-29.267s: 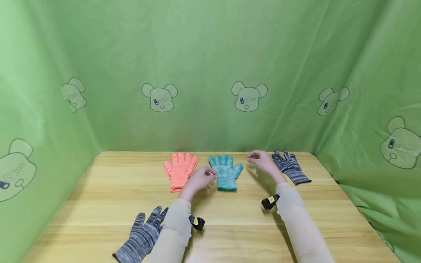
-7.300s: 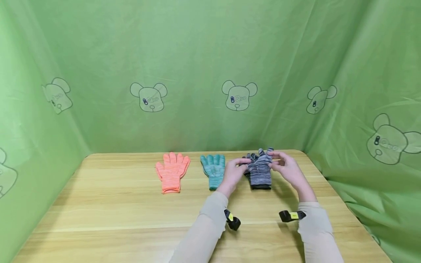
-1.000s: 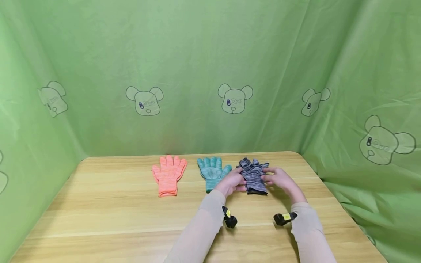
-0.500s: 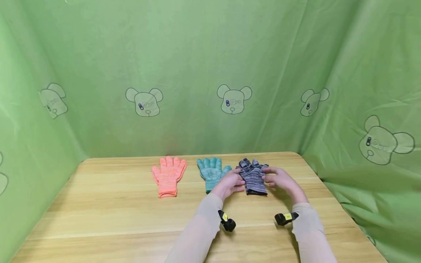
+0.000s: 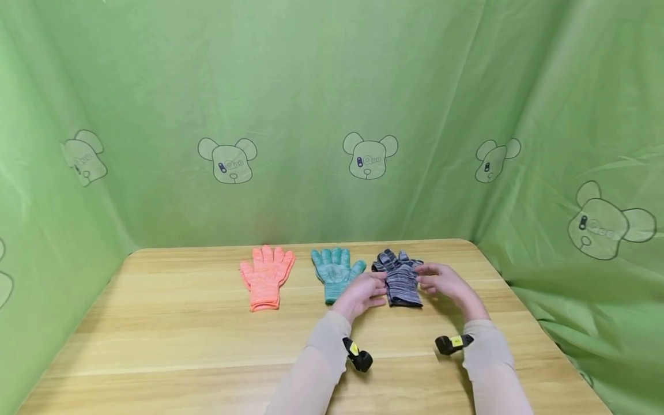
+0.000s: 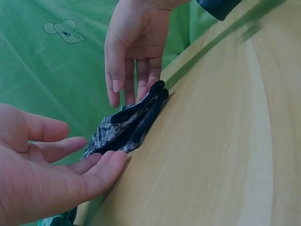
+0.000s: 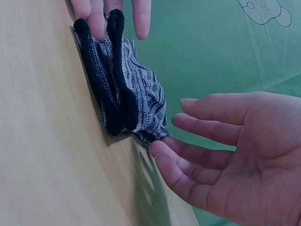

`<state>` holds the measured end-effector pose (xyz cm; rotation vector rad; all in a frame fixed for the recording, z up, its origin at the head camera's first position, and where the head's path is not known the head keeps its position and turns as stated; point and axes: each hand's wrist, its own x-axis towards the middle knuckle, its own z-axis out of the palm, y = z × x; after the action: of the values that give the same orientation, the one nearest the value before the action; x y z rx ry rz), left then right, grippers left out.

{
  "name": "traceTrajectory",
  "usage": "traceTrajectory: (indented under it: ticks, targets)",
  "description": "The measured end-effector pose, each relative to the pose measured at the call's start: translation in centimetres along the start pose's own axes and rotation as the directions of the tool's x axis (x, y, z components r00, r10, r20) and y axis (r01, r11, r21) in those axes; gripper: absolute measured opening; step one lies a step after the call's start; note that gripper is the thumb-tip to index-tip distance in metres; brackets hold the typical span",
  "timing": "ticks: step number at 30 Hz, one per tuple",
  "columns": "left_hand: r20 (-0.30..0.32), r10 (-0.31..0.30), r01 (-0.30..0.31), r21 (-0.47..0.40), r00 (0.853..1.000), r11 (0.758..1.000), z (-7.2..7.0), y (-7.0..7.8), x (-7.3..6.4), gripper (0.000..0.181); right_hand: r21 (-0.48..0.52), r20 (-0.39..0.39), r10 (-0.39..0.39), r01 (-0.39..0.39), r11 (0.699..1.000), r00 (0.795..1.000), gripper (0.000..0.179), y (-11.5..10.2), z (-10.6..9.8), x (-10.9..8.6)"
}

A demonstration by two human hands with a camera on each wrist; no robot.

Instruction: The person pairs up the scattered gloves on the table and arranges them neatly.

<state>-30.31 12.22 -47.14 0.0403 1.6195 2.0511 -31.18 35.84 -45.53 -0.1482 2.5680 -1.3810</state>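
A pair of grey-and-black striped knit gloves point(image 5: 403, 285) lies stacked at the table's back right, fingers pointing away and dark-trimmed cuffs toward the person. My left hand point(image 5: 361, 293) is at their left side, fingers loosely extended, partly covering the edge of the teal glove point(image 5: 334, 275). On the other side my right hand point(image 5: 445, 283) has relaxed fingers, the tips right at the glove edge. In the right wrist view, the lower fingertips point(image 7: 160, 148) meet the knit fabric point(image 7: 150, 89). Both layered cuffs point(image 6: 136, 120) show in the left wrist view.
Orange gloves point(image 5: 266, 279) lie farther left in the same row, fingers pointing back. The wooden table point(image 5: 181, 340) ends at a green curtain point(image 5: 295, 86) printed with bear heads, which also encloses both sides.
The grey gloves lay apart 29 seconds ago, front left and back right; now they are stacked. Seven seconds ago both hands held them; now the fingers have loosened, the left drawing back slightly.
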Motion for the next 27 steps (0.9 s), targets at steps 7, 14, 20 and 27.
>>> traceTrajectory:
  ticks: [7,14,20,27]
  targets:
    - [0.004,-0.006,0.006,0.021,1.0,1.0,0.0,-0.4,0.2,0.043,-0.044,0.004,0.024,-0.023,0.999,1.0,0.046,-0.3,0.2,0.0]
    - [-0.004,-0.001,0.001,0.017,1.0,1.0,0.0,-0.4,0.1,0.052,-0.023,0.015,0.013,-0.012,1.0,1.0,0.052,-0.4,0.3,0.0]
    - [-0.035,0.02,-0.019,0.026,0.999,0.999,0.1,-0.1,0.3,0.061,-0.021,0.006,-0.004,0.005,1.0,1.0,0.059,-0.1,0.3,0.2]
    - [-0.072,0.069,-0.066,0.035,0.995,0.997,0.1,0.1,1.2,0.06,-0.075,-0.001,-0.034,0.034,0.997,0.999,0.06,0.3,0.6,0.5]
